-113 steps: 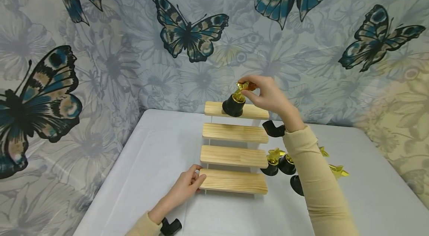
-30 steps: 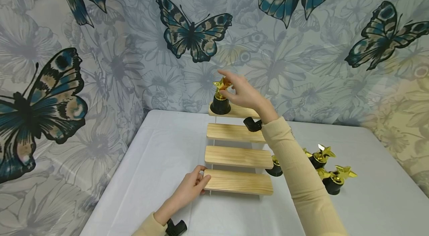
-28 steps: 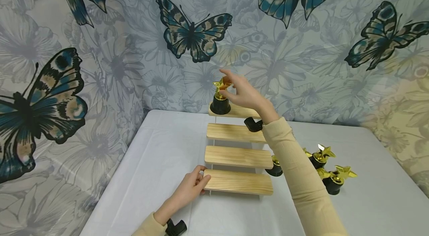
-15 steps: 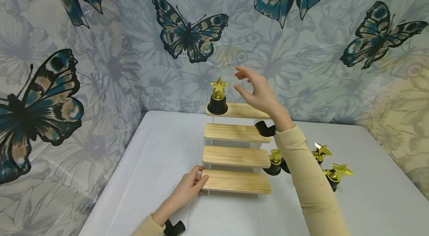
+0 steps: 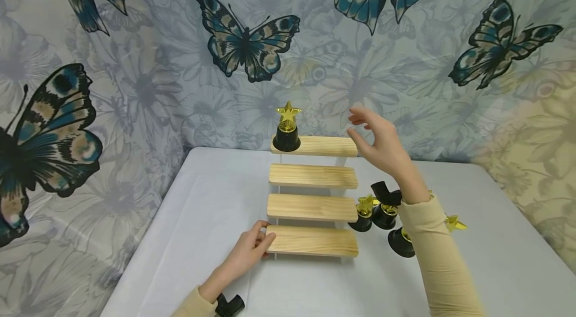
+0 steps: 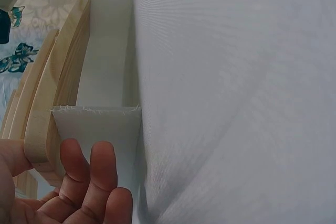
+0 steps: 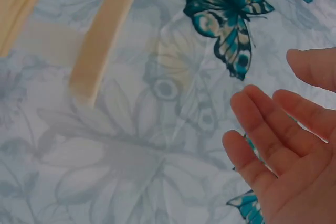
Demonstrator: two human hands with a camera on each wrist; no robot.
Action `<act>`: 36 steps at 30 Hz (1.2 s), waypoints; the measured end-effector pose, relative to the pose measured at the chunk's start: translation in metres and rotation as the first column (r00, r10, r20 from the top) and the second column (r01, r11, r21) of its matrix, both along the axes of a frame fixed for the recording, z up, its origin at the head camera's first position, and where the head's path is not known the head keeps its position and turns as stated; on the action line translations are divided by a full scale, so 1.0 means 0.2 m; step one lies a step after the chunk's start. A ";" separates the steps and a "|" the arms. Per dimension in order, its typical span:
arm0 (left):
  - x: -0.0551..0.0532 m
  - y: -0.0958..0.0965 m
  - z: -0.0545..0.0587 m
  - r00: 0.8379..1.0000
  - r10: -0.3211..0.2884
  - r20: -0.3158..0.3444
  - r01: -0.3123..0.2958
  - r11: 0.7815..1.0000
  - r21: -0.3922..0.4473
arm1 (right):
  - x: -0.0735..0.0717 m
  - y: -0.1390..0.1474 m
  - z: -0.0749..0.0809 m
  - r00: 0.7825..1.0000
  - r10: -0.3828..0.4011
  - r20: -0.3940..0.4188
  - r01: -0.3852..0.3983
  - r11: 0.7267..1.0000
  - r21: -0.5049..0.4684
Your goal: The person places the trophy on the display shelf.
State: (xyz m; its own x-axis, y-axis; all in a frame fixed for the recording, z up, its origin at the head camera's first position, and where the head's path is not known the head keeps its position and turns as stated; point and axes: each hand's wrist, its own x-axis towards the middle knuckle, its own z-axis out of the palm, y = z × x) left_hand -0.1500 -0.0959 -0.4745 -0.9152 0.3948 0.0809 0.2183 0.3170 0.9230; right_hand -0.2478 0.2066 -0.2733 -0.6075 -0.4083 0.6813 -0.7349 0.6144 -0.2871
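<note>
A four-step stand [image 5: 312, 207] of pale wooden boards sits on the white desk [image 5: 211, 192]. One trophy [image 5: 287, 132], gold star on black base, stands upright at its top step's left end; similar trophies [image 5: 362, 222], partly hidden, are grouped right.

One trophy [image 5: 287, 140] on the rear shelf [image 5: 328, 146], left end; other trophies [image 5: 383, 220] right of the stand [image 5: 312, 207]

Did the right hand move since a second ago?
Yes. The right hand moved right, from the trophy on the top shelf to near that shelf's right end.
</note>
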 end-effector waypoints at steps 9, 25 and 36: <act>0.01 0.00 0.00 1.000 0.007 -0.004 -0.007 1.000 -0.008 | 0.12 0.14 -0.11 0.994 -0.082 0.066 0.079 0.995 0.052; 0.01 0.00 0.01 1.000 0.016 -0.004 -0.016 0.998 -0.060 | 0.30 0.34 -0.33 0.973 -0.180 0.146 0.171 0.982 0.075; 0.01 0.01 0.02 1.000 0.006 0.006 -0.006 0.999 -0.051 | 0.46 0.50 -0.48 0.949 -0.238 0.207 0.215 0.968 0.125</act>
